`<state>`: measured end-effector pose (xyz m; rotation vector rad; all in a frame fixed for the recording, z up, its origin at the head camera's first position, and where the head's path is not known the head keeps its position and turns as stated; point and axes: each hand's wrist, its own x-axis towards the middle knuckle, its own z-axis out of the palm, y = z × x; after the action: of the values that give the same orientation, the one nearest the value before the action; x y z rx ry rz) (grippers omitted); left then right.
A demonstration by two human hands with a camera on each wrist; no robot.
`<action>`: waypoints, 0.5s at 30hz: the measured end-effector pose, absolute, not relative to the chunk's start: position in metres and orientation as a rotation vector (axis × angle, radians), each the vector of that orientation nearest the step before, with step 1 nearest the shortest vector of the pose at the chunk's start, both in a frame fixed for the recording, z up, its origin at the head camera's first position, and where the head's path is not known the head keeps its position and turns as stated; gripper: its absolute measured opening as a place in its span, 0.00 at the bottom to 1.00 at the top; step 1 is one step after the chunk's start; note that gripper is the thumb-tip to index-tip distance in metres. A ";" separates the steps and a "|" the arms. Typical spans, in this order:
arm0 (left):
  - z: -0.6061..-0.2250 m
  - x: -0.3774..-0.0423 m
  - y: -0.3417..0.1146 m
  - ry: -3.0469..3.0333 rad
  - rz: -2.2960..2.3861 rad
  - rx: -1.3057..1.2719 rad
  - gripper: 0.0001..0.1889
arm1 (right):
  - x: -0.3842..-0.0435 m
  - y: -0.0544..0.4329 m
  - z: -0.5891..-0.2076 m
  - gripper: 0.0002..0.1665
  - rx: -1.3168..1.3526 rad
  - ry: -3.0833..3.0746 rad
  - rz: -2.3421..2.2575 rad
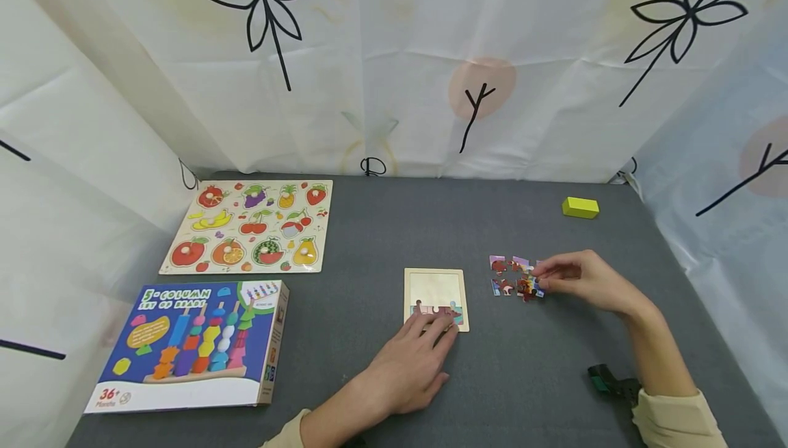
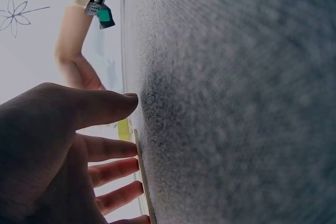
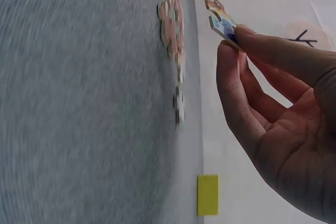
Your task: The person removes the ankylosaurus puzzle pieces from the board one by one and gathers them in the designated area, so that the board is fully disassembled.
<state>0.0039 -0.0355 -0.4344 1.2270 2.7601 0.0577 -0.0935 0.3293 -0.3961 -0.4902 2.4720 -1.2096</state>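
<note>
Between thumb and fingertips my right hand [image 1: 575,280] pinches a jigsaw piece [image 3: 223,22], lifted off the table in the right wrist view. Several loose jigsaw pieces [image 1: 501,287] lie just left of and below that hand. My left hand [image 1: 412,366] rests its extended fingers on the lower edge of a pale wooden puzzle tray [image 1: 434,280]. Along the tray's bottom sits a row of fitted pieces [image 1: 457,311], partly hidden by those fingers. The left wrist view shows the left fingers [image 2: 118,169] straight against the tray's edge, thumb apart.
At the far left lies a fruit peg board [image 1: 286,229], with a blue and white boxed column toy [image 1: 203,345] in front of it. A yellow block [image 1: 580,208] sits at the back right. White patterned curtains [image 1: 406,58] stand around the grey table [image 1: 369,229].
</note>
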 end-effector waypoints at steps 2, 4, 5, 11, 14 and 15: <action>-0.435 0.004 -0.035 2.755 0.058 1.225 0.38 | -0.094 0.334 -0.397 0.14 -0.476 2.469 -1.205; -0.435 0.004 -0.036 2.748 0.064 1.222 0.37 | -0.094 0.338 -0.399 0.14 -0.462 2.472 -1.194; -0.435 0.003 -0.036 2.746 0.066 1.221 0.37 | -0.094 0.340 -0.399 0.14 -0.452 2.475 -1.182; -0.434 0.003 -0.036 2.748 0.079 1.229 0.37 | -0.098 0.350 -0.402 0.15 -0.386 2.445 -1.121; -0.435 0.003 -0.036 2.758 0.076 1.236 0.37 | -0.099 0.353 -0.405 0.15 -0.385 2.426 -1.102; -0.435 0.003 -0.036 2.761 0.074 1.237 0.37 | -0.099 0.354 -0.406 0.15 -0.393 2.424 -1.094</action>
<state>0.0034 -0.0358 -0.4346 1.2370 2.7610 0.0741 -0.0994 0.3539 -0.4064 -0.3935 2.4236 -1.0936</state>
